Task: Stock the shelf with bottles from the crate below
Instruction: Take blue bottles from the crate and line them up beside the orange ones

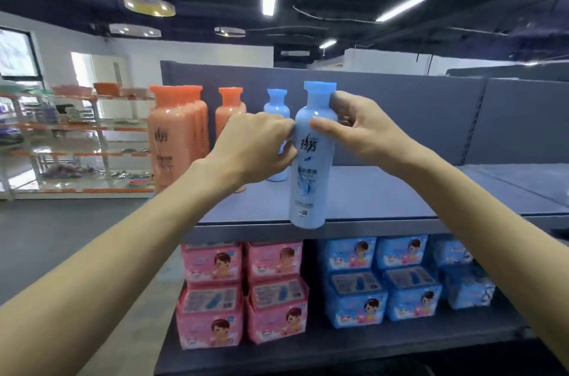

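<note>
both hands pinch the upright blue bottle at the shelf edge: left hand at nine o'clock, right hand at three.

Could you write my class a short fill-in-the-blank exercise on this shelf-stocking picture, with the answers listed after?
1. Both hands, the left hand and the right hand, grip a tall bottle whose colour is ____.
2. The bottles grouped at the shelf's left end are ____.
3. Behind the held bottle stands ____ other blue bottle.
4. On the lower shelf, the packs beneath the left hand are ____; blue packs sit beside them.

Answers: blue; orange; one; pink
</note>
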`<state>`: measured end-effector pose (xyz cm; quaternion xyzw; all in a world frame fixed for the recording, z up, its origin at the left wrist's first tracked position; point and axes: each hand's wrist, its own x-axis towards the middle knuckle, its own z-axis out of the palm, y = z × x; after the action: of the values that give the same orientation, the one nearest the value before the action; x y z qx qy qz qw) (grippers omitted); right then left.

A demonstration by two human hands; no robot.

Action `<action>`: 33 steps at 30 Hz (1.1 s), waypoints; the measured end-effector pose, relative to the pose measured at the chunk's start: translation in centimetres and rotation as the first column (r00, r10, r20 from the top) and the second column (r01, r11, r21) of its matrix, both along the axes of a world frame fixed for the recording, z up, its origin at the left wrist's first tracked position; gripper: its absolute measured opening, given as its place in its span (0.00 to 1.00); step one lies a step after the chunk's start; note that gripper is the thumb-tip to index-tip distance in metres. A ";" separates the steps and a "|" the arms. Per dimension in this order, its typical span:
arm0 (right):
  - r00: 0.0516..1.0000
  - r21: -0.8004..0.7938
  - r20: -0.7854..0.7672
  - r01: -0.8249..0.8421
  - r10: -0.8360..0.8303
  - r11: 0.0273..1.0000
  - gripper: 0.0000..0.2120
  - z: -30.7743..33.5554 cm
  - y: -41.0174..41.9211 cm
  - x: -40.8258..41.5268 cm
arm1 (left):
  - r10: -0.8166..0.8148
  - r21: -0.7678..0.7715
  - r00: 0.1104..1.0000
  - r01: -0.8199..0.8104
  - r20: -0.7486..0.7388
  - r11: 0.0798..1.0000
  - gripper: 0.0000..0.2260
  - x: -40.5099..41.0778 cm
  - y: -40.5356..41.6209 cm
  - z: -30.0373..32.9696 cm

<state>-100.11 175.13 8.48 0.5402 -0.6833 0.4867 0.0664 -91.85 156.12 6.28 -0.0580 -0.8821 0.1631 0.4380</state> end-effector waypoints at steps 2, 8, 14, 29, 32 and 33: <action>1.000 0.012 -0.010 0.015 -0.015 1.000 0.12 0.6 -1.0 -0.7 | 0.043 0.005 0.999 -0.043 0.028 0.999 0.08 -0.7 -0.9 0.7; 0.998 0.058 0.018 0.056 -0.057 0.997 0.14 -0.1 -3.7 -3.2 | 0.155 0.000 0.979 -0.156 0.132 0.988 0.06 -1.9 -3.4 0.2; 0.989 0.090 0.139 0.044 -0.057 0.995 0.14 -0.3 -5.1 -4.2 | 0.243 0.010 0.946 -0.251 0.215 0.968 0.16 -2.7 -3.7 -1.6; 0.808 0.390 -0.186 0.583 -0.559 0.713 0.29 -7.5 -5.9 -0.2 | 0.275 -0.018 0.931 -0.279 0.240 0.960 0.12 -3.5 -5.8 -3.5; 0.813 0.485 -0.148 0.556 -0.563 0.675 0.28 -6.9 -6.1 -0.4 | 0.274 -0.010 0.926 -0.281 0.259 0.960 0.11 -3.4 -5.8 -3.9; 0.820 0.504 -0.131 0.539 -0.557 0.675 0.29 -6.6 -6.3 -0.6 | 0.276 -0.005 0.924 -0.285 0.265 0.958 0.11 -3.4 -5.7 -4.0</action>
<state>-100.68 168.78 1.90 0.2994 -0.9194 0.2502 0.0494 -95.22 150.40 2.25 0.0550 -0.9342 0.2003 0.2899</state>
